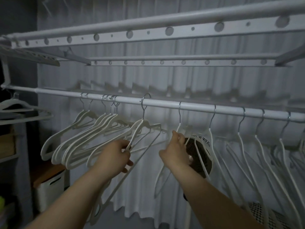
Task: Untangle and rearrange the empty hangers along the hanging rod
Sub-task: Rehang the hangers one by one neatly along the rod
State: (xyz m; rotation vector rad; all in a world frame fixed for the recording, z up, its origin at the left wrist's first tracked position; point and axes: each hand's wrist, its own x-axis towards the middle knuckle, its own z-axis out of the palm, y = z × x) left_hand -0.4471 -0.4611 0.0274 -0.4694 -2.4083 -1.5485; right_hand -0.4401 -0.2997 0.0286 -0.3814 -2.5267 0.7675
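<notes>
A white hanging rod runs across the view, sloping down to the right. Several white empty hangers crowd its left part in a bunch. One hanger hangs near the rod's middle with its hook lifted partly off the rod; my left hand pinches its shoulder arm. Right of it another hanger hangs by its hook, and my right hand grips it just below the neck. Further right, several hangers hang evenly spaced along the rod.
A round black fan stands behind my right hand, before a white curtain. Overhead, perforated drying-rack bars span the room. A white bin and shelves with more hangers are at the left.
</notes>
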